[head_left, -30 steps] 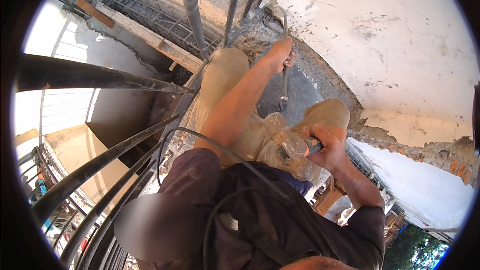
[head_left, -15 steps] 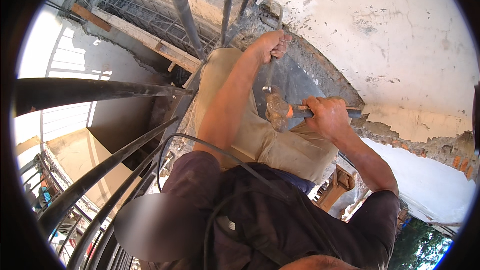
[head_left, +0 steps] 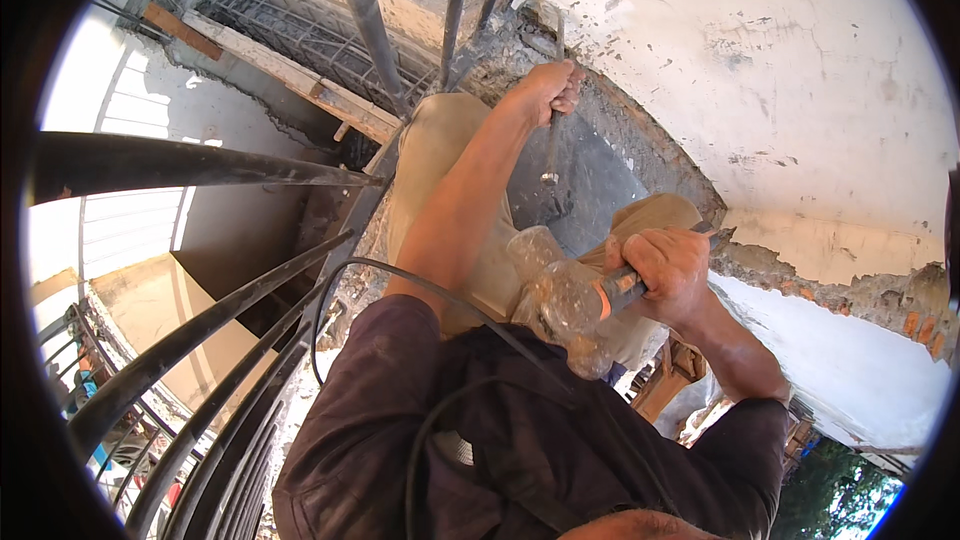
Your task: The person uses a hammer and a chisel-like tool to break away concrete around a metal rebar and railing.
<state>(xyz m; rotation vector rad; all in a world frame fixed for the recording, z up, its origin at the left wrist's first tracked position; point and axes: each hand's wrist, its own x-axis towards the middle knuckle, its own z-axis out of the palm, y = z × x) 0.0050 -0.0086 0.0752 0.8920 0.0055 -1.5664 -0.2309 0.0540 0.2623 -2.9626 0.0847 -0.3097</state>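
Note:
My left hand (head_left: 554, 90) is closed round a long metal chisel (head_left: 551, 162), its far end against the broken masonry (head_left: 556, 28) at the foot of the wall. The chisel's bright struck end points back toward me. In my right hand (head_left: 668, 265) is the dark handle of a hammer with an orange band. The worn, dusty hammer head (head_left: 568, 302) hangs over my lap, apart from the chisel.
Dark metal railing bars (head_left: 220, 340) run along my left side and ahead. Beyond them lie a trough of steel rebar (head_left: 300, 25) and a wooden plank (head_left: 290, 75). A cracked plaster wall (head_left: 790, 70) stands ahead right. A black cable (head_left: 440, 305) crosses my left arm.
My right hand has drawn the hammer back toward my body, away from the chisel's end. The left hand keeps hold of the chisel in nearly the same place.

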